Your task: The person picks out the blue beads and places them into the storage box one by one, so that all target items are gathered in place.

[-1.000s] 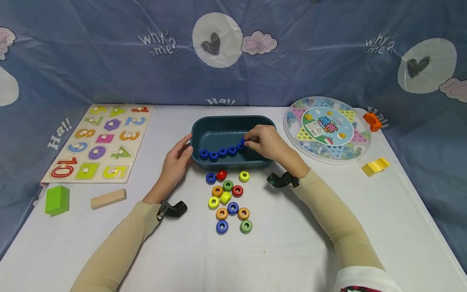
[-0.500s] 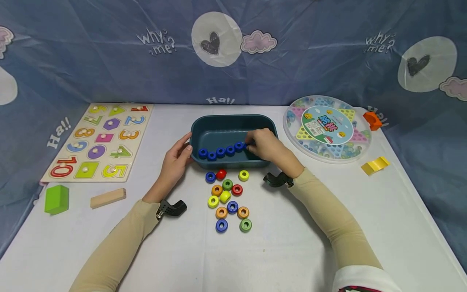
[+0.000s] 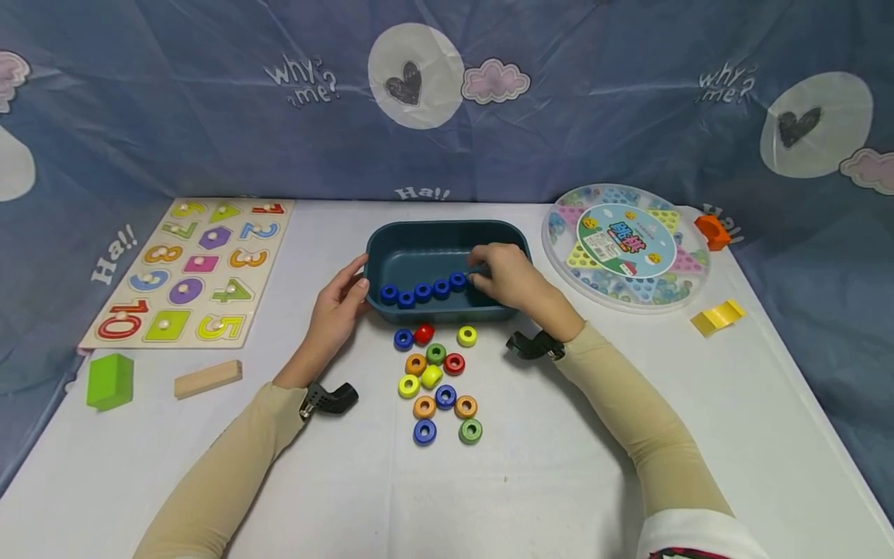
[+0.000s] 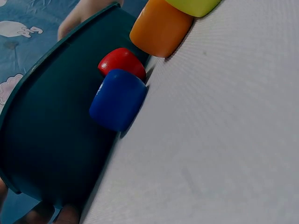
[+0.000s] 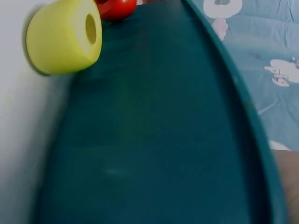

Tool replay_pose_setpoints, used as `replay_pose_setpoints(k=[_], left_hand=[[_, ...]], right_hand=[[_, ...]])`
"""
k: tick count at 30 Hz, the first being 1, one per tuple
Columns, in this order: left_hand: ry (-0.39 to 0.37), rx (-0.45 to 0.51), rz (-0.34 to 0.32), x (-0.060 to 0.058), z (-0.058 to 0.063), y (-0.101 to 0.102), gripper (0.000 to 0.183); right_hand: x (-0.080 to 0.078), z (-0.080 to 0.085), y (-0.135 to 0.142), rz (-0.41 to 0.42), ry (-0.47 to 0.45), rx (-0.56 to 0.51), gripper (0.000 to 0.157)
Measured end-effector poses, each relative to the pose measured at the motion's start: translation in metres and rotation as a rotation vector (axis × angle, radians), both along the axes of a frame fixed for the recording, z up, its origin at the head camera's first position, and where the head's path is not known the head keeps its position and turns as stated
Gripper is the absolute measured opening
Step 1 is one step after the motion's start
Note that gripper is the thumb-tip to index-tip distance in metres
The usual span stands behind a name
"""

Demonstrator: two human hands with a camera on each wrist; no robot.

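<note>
A dark teal plastic tray (image 3: pixel 447 317) stands on the white table. Its left end is held by my left hand (image 3: pixel 335 310), fingers and thumb at the end wall. Inside, several blue beads (image 3: pixel 423 293) form a slanting row along the near side. My right hand (image 3: pixel 513 276) reaches over the right part of the tray, with fingers curled at the row's right end; they hide the blue bead they pinch. In front of the tray lie loose beads, among them a blue bead (image 4: pixel 117 100), a red bead (image 4: pixel 122 62) and a yellow bead (image 5: pixel 65 37).
A number puzzle board (image 3: pixel 188 272) lies at the left, with a green block (image 3: pixel 109 382) and a wooden block (image 3: pixel 208 380) before it. At the right are a round game box (image 3: pixel 627 244), an orange piece (image 3: pixel 712 232) and a yellow piece (image 3: pixel 719 317).
My right hand has lowered slightly into the tray with the blue bead, which is now hidden by its fingers. The blue row has shifted slightly left. My left hand has stayed at the tray.
</note>
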State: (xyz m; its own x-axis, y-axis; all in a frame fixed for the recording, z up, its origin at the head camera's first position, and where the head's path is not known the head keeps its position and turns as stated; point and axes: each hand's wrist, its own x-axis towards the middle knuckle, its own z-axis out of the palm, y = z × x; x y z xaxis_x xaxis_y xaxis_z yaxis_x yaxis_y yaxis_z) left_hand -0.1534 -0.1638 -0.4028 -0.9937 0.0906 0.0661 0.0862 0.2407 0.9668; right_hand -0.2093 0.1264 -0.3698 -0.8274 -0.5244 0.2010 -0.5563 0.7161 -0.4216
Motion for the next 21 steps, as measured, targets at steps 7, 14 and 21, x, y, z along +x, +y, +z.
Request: replay_pose_setpoints(k=[7, 14, 21], left_hand=[[0.012, 0.001, -0.005, 0.001, 0.002, 0.000, 0.048], [0.028, 0.025, -0.008, -0.009, -0.016, -0.006, 0.047], [0.029, 0.037, -0.015, -0.011, -0.019, -0.007, 0.048]], right_hand=[[0.028, 0.015, -0.021, 0.112, 0.115, -0.235, 0.021], [0.064, 0.019, -0.056, 0.432, -0.064, -0.185, 0.021], [0.075, 0.001, -0.074, 0.441, -0.128, 0.085, 0.029]])
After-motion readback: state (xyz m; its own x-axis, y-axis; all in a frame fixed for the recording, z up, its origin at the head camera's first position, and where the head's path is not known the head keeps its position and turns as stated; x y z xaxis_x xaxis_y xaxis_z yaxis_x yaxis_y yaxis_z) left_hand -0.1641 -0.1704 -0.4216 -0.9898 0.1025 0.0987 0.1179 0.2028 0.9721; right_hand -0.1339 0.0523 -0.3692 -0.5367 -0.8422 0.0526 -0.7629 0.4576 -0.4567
